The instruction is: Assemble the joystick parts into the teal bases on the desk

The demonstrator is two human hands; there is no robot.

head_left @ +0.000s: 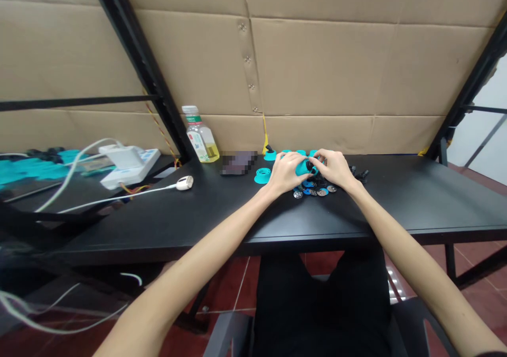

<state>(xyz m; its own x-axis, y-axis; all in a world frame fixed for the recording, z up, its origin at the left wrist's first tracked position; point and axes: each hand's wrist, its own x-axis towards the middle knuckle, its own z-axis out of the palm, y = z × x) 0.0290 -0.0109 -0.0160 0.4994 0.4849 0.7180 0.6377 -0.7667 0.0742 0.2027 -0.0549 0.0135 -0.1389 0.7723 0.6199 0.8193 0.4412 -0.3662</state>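
Note:
Both hands meet over a small pile of parts at the far middle of the black table [237, 214]. My left hand [284, 172] curls round a teal plastic piece [303, 168]. My right hand [332, 168] pinches the same piece from the right side, its fingertips at a small black part on it. Beneath the hands lie several round silver and blue discs [315, 191]. More teal round pieces [262, 176] sit to the left and behind the hands, and a few black parts [359, 175] lie to the right.
A bottle of yellow liquid [202, 138] stands at the back left, with a dark flat object [237, 163] beside it. A white power strip with a charger [129, 166] and a white cable end [184, 182] lie at the left. Black frame posts and cardboard panels enclose the table.

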